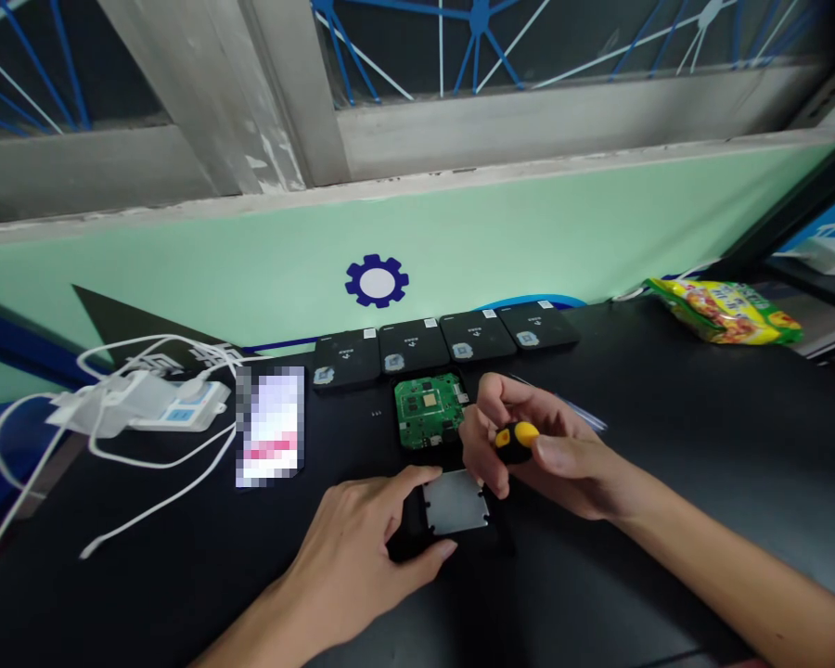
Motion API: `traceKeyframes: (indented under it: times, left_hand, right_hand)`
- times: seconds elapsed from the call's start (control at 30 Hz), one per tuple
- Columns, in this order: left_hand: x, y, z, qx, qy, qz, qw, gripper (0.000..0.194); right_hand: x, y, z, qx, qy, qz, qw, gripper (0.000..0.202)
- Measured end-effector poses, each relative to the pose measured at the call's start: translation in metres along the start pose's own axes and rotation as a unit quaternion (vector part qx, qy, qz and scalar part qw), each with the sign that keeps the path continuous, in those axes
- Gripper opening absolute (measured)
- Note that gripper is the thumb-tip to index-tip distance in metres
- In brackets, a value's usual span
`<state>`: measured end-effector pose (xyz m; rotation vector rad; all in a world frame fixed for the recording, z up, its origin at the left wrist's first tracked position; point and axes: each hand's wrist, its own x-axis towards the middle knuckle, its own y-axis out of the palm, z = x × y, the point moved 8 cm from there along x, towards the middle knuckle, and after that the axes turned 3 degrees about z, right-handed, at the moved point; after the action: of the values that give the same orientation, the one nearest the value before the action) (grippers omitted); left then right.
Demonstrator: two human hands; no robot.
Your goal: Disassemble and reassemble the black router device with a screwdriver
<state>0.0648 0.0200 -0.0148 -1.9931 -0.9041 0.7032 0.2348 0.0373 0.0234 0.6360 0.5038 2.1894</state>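
Head view: left hand [358, 547] curves round the near-left side of a black casing [412, 531], thumb and index apart, likely to steady it; can't tell if they pinch. Casing sits front-centre, probably for close reach, with a flat metal plate [457, 504] in it. Right hand [567, 464] is closed on a yellow-and-black screwdriver handle [517, 440], above the plate's 1 o'clock, seemingly for a fine grip; shaft hidden. From the plate: green circuit board [417, 416] in a dark tray between 11 and 12, tiny screws [377, 414] at 10, perhaps set aside together; four flat square black boxes [477, 336] lined up 11 to 1. Plate dull grey, notched; handle rounded, glossy; snack bag [727, 311] at 2, crinkly.
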Motion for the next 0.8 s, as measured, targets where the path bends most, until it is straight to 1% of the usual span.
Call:
traceKeyframes:
  times: [0.2, 0.3, 0.33, 0.53, 0.8]
  left_hand:
    - [0.0012, -0.0001, 0.0002, 0.004, -0.001, -0.002, 1.0, 0.054]
    - [0.0014, -0.0004, 0.0009, 0.004, -0.002, 0.0, 1.0, 0.054]
    - [0.0013, -0.0005, 0.0011, 0.003, -0.003, 0.0, 1.0, 0.054]
    - [0.0001, -0.0019, -0.0011, 0.001, 0.007, -0.004, 1.0, 0.055]
    - [-0.0003, 0.0005, 0.0006, 0.011, 0.004, 0.001, 1.0, 0.055]
  right_hand:
    - [-0.0019, 0.0003, 0.0045, 0.001, -0.013, -0.012, 1.0, 0.03]
    - [0.0001, 0.0001, 0.0083, -0.019, -0.019, -0.017, 0.999, 0.046]
    - [0.0006, -0.0005, 0.009, -0.02, -0.019, -0.02, 0.999, 0.048]
    - [0.0, -0.0027, 0.0078, -0.005, -0.02, -0.023, 1.0, 0.028]
    - [-0.0001, 0.0, 0.0071, 0.0, -0.013, -0.015, 1.0, 0.026]
